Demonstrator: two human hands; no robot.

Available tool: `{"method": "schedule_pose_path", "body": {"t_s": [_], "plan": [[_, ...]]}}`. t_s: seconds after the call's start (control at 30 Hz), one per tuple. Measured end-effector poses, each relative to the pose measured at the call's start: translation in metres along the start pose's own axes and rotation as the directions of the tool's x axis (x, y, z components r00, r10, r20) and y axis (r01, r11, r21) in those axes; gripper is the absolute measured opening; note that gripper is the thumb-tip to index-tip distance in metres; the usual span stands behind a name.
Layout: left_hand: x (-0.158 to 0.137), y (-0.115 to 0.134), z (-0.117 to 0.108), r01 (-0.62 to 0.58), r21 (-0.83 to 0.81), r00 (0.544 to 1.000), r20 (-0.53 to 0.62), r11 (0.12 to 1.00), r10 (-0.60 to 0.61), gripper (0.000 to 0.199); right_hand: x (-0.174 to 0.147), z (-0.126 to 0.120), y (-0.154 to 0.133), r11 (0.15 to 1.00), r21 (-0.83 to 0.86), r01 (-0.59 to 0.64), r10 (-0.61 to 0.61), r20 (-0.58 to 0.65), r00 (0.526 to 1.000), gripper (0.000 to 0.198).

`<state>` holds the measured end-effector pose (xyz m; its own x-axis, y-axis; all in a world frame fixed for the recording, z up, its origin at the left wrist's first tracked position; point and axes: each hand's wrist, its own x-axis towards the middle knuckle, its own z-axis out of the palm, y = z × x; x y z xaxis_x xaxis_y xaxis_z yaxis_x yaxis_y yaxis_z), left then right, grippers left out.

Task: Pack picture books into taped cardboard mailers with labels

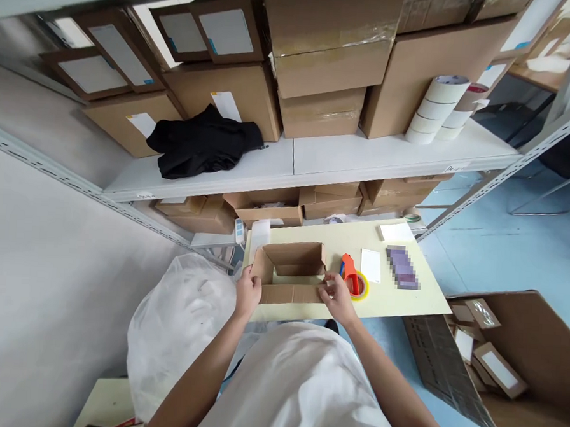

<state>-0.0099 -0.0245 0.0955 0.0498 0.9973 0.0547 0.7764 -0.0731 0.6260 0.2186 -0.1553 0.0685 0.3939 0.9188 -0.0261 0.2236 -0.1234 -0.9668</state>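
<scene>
A small brown cardboard box (290, 295) stands on the pale yellow table (424, 291) in front of me, its upper side open; the tabletop shows through its middle. My left hand (248, 292) grips the box's left near corner, thumb on top. At the right near corner, my right hand (336, 297) pinches the cardboard edge between thumb and fingers. Just beyond the right hand lies an orange tape dispenser (350, 271) beside a roll of yellow-edged tape (363, 288).
Behind the table, a metal shelf (335, 159) carries cartons (329, 56), a black garment (205, 142) and stacked tape rolls (436, 110). A white card (371, 266) lies on the table. A large carton (535, 354) holding several small boxes stands right; a translucent plastic bag (184, 323) bulges left.
</scene>
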Motion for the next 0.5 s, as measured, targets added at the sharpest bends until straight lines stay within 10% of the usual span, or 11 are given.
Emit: {"method": "schedule_pose_path", "body": {"t_s": [0.13,0.27,0.5], "plan": [[-0.003,-0.005,0.002,-0.045,0.022,0.998,0.045,0.999,0.044,0.047,0.009,-0.014,-0.007,0.962,-0.272,0.025,-0.049,-0.082,0.995,0.068],[-0.006,-0.004,0.003,-0.201,-0.085,0.960,0.182,0.976,0.213,0.052,0.023,-0.021,-0.014,0.872,-0.433,0.230,-0.179,0.155,0.972,0.064],[0.004,-0.016,-0.018,-0.508,-0.102,0.665,0.585,0.856,0.464,0.082,0.035,-0.039,-0.006,0.742,-0.476,0.472,-0.180,0.536,0.825,0.074]]}}
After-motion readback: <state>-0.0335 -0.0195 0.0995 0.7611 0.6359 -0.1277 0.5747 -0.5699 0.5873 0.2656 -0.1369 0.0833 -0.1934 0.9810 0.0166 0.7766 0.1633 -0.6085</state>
